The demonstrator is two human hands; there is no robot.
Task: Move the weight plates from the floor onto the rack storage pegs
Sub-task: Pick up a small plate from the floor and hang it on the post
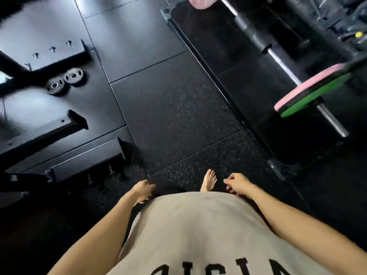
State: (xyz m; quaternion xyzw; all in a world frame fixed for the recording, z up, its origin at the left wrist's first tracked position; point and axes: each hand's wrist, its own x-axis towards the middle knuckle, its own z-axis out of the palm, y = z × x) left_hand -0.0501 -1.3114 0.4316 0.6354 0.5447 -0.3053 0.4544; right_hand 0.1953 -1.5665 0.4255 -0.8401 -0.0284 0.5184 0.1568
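Two small black weight plates (63, 81) with steel hubs lie flat on the black mat at the left, beside the dark rack frame (39, 62). My left hand (143, 190) hangs by my hip with loosely curled fingers and holds nothing. My right hand (237, 185) hangs on the other side, fingers also loosely curled, empty. Both hands are far from the plates. A barbell (329, 120) at the right carries a pink plate (309, 84) and a green plate (315, 96).
Black rack base beams (65, 126) and a lower beam with hooks (83, 165) jut out at the left. A platform edge (224, 92) runs diagonally at the right. Speckled rubber floor (178, 116) lies between them. My bare foot (208, 180) stands on it.
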